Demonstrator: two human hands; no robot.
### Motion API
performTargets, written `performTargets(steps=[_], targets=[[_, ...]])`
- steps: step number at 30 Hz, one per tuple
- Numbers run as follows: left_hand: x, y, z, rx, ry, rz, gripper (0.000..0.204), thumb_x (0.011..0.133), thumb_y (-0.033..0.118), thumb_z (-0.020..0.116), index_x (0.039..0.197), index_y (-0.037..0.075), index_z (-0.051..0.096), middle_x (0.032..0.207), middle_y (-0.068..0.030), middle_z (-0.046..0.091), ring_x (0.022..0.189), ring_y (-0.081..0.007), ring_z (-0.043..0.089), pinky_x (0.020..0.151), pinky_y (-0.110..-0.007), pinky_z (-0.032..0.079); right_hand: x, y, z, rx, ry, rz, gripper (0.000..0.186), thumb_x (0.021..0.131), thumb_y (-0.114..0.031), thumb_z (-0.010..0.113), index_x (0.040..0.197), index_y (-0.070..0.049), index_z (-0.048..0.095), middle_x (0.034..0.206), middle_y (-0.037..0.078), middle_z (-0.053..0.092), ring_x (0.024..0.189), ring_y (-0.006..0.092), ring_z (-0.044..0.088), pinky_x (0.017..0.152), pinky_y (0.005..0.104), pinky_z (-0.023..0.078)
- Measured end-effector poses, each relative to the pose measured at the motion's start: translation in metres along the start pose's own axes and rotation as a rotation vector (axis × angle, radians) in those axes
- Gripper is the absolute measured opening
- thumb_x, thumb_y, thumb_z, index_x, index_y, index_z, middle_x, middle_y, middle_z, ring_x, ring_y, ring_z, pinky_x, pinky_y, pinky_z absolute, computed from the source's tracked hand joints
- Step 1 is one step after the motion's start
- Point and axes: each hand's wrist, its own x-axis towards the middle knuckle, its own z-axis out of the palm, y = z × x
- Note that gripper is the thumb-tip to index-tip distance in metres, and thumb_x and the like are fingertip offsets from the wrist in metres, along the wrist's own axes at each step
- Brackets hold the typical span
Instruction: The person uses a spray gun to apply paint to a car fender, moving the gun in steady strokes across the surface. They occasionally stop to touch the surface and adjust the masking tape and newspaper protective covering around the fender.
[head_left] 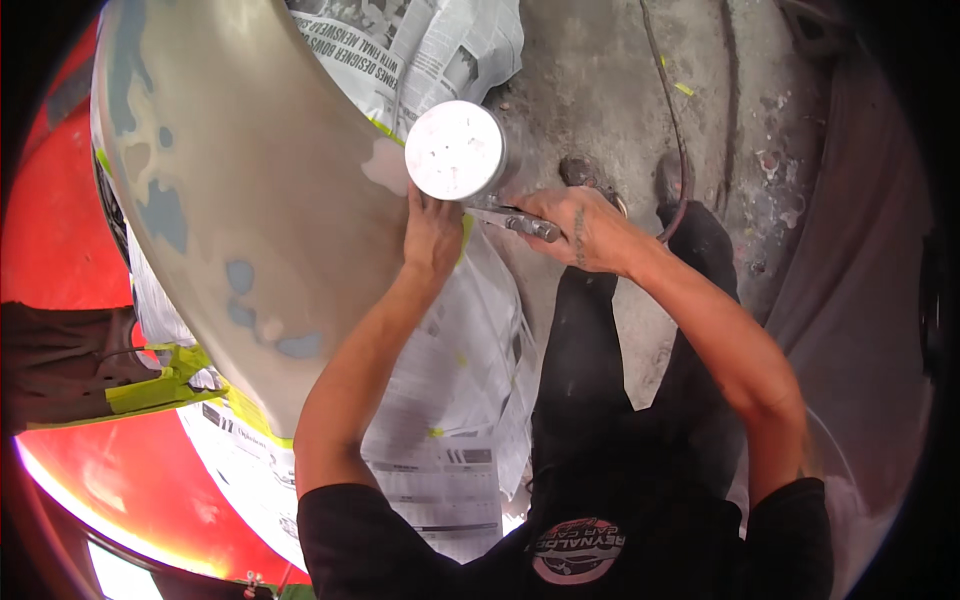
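Observation:
A spray gun (517,222) with a round cup under a white, speckled lid (455,150) is held in front of a curved car body panel (300,200). My right hand (585,230) is wrapped round the gun's handle. Just below the cup is my left hand (435,238), at the panel's right edge; its fingertips are partly hidden by the cup, so what they touch cannot be made out. The panel is mostly dull beige, with blue-grey patches (165,215) and a pale pinkish patch (385,166) beside the cup.
Newspaper (450,400) and yellow-green tape (160,385) mask the panel's borders. Red bodywork (60,220) shows at left, with dark cloth (60,360) over it. A hose (672,110) crosses the stained concrete floor (600,90) towards my right hand. Grey sheeting (850,300) hangs at right.

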Motion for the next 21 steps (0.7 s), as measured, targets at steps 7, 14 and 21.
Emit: performTargets(steps=[7,14,21], targets=[[0.015,-0.004,-0.01,0.199,-0.072,0.032,0.05,0.099,0.026,0.054,0.144,0.006,0.062,0.159,-0.0098,0.049,0.154,-0.0342,0.032,0.124,-0.071,0.015,0.0,0.039,-0.002,0.041,0.045,-0.057,0.047,0.086,-0.013,0.078,0.13,-0.002,0.069,0.108,0.019,0.074,0.09,0.0384,0.072,0.082,0.0431,0.058],[0.049,0.076,0.0,-0.198,0.36,0.002,0.033,0.09,0.019,0.059,0.116,0.002,0.072,0.141,-0.0236,0.058,0.14,-0.0422,0.047,0.121,-0.066,0.029,0.002,0.109,-0.012,0.039,0.065,-0.112,0.05,0.084,-0.012,0.077,0.132,-0.001,0.066,0.112,0.021,0.072,0.093,0.0401,0.071,0.081,0.0444,0.058],[0.14,0.261,-0.007,-2.223,0.732,-0.296,0.023,0.093,0.002,0.066,0.116,-0.001,0.069,0.113,-0.0084,0.073,0.114,-0.0194,0.065,0.099,-0.037,0.05,-0.011,0.136,-0.024,-0.009,0.001,-0.203,0.046,0.089,-0.012,0.072,0.129,0.007,0.064,0.112,0.027,0.071,0.1,0.044,0.07,0.089,0.0453,0.056]])
